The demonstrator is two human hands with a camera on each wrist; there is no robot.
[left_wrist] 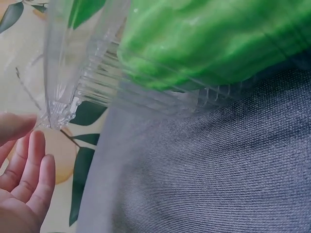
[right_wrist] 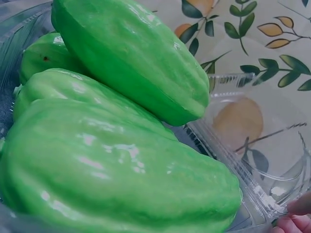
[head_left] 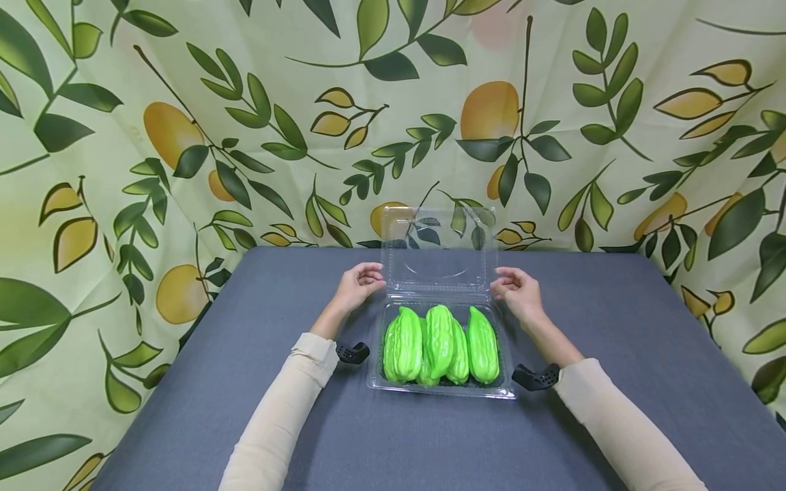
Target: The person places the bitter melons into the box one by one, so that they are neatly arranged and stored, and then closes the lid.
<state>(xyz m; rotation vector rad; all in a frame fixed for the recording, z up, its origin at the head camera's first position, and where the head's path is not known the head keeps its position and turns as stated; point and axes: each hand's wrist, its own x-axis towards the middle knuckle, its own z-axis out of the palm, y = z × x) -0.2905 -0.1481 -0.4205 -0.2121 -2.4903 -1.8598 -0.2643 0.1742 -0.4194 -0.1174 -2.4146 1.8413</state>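
A clear plastic clamshell box lies open on the table, its lid raised at the back. Several bright green ridged gourds fill its base side by side; in the right wrist view one gourd rests over others. My left hand pinches the lid's left edge between thumb and fingertips, low down near the hinge. On the opposite side my right hand pinches the lid's right edge. Only the right fingertips show in the right wrist view.
Grey cloth covers the table. Behind it hangs a curtain printed with leaves and fruit, close to the raised lid. Black wrist cameras sit beside the box, one at each side.
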